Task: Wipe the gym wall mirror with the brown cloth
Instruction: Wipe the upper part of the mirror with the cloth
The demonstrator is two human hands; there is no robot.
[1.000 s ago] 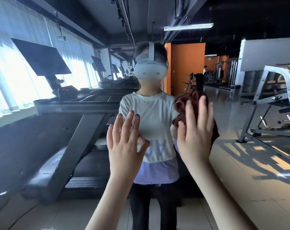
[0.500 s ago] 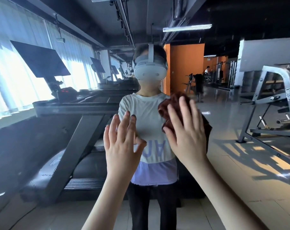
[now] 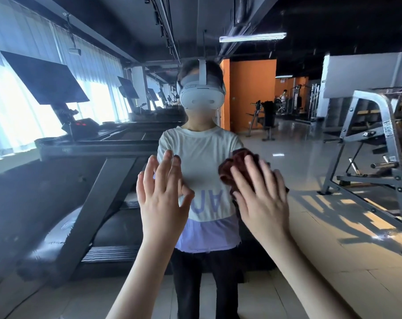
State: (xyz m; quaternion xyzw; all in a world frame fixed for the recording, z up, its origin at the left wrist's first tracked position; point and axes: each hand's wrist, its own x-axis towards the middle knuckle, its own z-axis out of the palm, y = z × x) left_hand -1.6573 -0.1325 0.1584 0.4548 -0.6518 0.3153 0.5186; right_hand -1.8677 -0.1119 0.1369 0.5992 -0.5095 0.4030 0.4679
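A gym wall mirror [image 3: 333, 215] fills the view, with treadmills [image 3: 103, 180] and a steel rack [image 3: 375, 134] reflected in it. The brown cloth [image 3: 232, 166] is pressed against the glass mid-view by the right hand [image 3: 262, 203], fingers straight and spread. The left hand [image 3: 161, 201] is laid just beside it on bare glass, fingers splayed.

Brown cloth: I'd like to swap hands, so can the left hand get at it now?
Probably yes: the left hand is open and empty, and only bare mirror lies between it and the brown cloth under the right hand.
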